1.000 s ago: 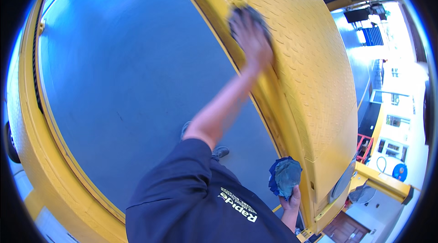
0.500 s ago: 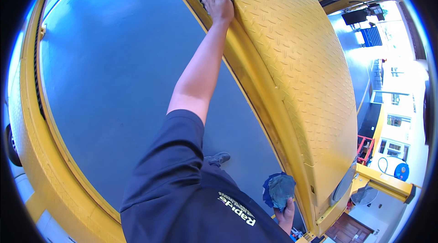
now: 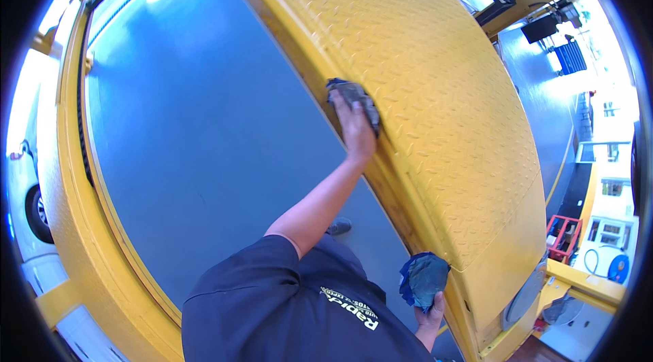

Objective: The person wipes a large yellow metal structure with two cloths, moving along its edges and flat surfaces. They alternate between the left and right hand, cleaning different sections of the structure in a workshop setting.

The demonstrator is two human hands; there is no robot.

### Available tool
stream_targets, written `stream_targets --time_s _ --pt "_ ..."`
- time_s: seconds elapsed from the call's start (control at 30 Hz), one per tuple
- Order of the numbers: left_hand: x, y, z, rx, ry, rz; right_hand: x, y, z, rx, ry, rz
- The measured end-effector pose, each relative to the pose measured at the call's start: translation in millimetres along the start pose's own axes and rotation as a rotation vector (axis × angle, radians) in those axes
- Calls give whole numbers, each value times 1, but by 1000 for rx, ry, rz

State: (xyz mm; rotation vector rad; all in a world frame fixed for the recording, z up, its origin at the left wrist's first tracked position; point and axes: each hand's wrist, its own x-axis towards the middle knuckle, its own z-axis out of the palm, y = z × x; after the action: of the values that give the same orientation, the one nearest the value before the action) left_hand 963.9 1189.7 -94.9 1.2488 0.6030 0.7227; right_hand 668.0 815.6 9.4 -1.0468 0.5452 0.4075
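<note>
A crumpled dark grey rag (image 3: 354, 90) lies under the fingers of my left hand (image 3: 358, 132), which presses it against the inner edge of a yellow diamond-plate ramp (image 3: 442, 104). Further down the same edge, my right hand (image 3: 431, 314) holds a bunched blue and grey-green cloth (image 3: 426, 278). That cloth is beside the ramp's side; I cannot tell whether it touches. The underside of each rag is hidden.
A blue-grey floor (image 3: 204, 104) stretches left of the ramp. Beyond it runs a second yellow ramp (image 3: 68, 158), with a white car (image 3: 30, 178) outside. To the right stand a red metal frame (image 3: 563, 236) and a yellow beam (image 3: 585, 284).
My left hand has slid the dark rag along the ramp's edge, back toward my body, and the arm is more bent. My right hand still holds its cloth. The view has shifted slightly.
</note>
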Motion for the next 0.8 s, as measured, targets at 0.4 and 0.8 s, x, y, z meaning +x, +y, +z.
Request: stream_targets --time_s 0.4,0.8 --pt "221 11 -38 -260 76 -59 -19 66 59 279 279 -67" --pt "486 50 -60 0 119 -9 30 34 204 -55 163 2"
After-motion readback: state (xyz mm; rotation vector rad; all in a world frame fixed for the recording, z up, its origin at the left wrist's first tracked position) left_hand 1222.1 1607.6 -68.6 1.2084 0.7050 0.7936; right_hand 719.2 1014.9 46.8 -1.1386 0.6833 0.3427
